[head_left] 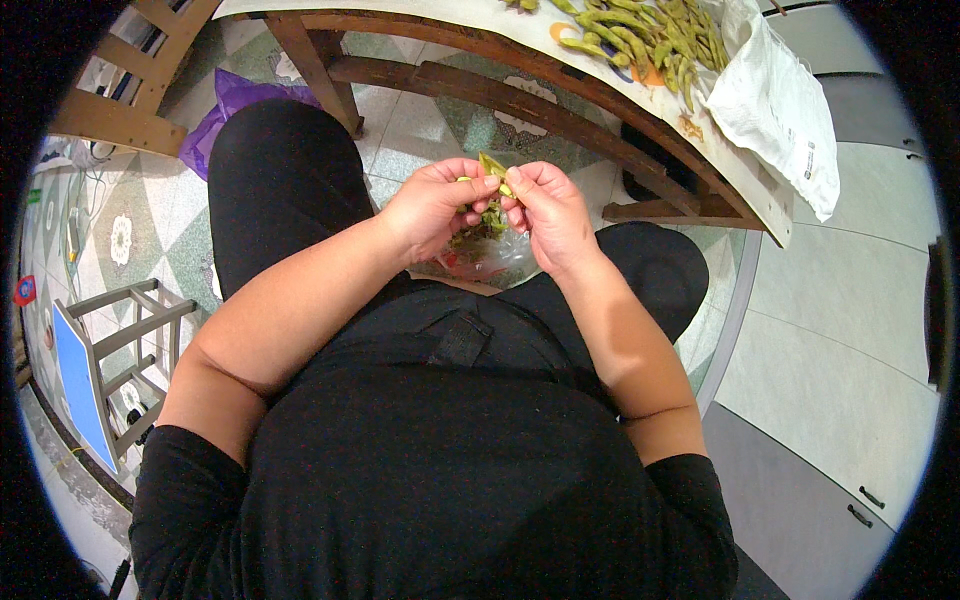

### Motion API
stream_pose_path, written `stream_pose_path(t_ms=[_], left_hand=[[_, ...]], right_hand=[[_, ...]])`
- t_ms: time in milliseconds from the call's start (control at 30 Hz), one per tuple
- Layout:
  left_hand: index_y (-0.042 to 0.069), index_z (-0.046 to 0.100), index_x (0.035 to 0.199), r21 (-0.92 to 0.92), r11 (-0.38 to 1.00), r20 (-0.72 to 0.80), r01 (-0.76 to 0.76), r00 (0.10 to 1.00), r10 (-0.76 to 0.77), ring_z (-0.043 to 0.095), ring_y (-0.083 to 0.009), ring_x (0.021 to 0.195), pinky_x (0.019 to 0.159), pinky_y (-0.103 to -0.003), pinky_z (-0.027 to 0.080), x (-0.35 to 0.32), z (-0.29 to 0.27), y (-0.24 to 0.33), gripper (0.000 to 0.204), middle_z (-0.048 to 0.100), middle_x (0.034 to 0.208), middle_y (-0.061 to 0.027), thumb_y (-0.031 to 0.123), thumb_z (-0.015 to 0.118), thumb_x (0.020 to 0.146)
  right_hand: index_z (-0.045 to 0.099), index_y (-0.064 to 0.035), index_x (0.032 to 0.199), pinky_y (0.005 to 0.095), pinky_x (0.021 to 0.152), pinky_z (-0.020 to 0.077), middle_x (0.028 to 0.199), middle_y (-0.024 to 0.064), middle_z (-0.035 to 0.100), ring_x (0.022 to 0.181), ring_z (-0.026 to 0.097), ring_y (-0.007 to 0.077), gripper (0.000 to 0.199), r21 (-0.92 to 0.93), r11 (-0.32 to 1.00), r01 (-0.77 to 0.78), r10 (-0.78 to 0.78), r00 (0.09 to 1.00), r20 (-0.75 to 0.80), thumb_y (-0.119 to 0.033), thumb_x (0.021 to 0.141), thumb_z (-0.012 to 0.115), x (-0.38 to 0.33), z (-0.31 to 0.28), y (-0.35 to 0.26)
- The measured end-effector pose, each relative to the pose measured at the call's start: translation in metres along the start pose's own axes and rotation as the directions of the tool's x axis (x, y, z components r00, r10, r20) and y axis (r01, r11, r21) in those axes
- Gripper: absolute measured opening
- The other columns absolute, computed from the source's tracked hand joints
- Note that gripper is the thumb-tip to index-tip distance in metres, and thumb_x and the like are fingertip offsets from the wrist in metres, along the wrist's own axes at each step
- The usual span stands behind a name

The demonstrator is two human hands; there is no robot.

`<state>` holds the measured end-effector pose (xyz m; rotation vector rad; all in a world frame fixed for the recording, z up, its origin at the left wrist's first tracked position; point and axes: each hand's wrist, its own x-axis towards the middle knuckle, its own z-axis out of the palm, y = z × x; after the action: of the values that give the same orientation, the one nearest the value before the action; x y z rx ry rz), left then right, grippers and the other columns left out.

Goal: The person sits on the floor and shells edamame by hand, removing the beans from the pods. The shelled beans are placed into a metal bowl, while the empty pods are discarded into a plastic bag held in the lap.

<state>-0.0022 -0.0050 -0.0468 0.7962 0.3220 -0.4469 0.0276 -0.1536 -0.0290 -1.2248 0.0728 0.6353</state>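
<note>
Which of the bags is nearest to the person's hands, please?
The clear bag, just beneath the left hand and right hand. The purple bag shows beyond the left knee; the white bag lies on the table, overhanging its edge.

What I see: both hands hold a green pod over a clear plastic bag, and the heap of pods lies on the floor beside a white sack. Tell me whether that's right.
Not quite: the head view shows the heap of pods on the table, beside the white sack, not on the floor. The left hand and right hand hold a green pod over a clear plastic bag.
</note>
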Motion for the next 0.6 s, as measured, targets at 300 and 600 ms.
stream_pose_path(t_ms=[300,600], left_hand=[[0.009,0.054,0.085,-0.135,0.982,0.108,0.129,0.987,-0.115,0.050,-0.0066,0.065,0.057,-0.020,0.041,0.001,-0.005,0.000,0.007,0.057,0.079,0.0003,0.013,0.055,0.080],[0.007,0.054,0.088,-0.189,0.973,0.102,0.130,0.988,-0.112,0.053,-0.0094,0.072,0.061,-0.021,0.043,0.000,-0.004,-0.002,0.008,0.056,0.082,-0.0007,0.010,0.054,0.080]], right_hand=[[0.048,-0.0066,0.084,0.0160,0.043,0.0334,0.068,0.0004,0.051,0.052,0.044,0.0042,0.006,-0.049,0.983,0.179,-0.182,0.982,-0.052,-0.010,0.081,0.052,0.000,0.006,0.005],[0.048,-0.0037,0.091,0.0204,0.056,0.0422,0.073,0.0017,0.052,0.063,0.050,0.0076,0.013,-0.415,0.830,0.374,-0.411,0.912,0.000,-0.003,0.079,0.052,0.008,0.002,0.014]])
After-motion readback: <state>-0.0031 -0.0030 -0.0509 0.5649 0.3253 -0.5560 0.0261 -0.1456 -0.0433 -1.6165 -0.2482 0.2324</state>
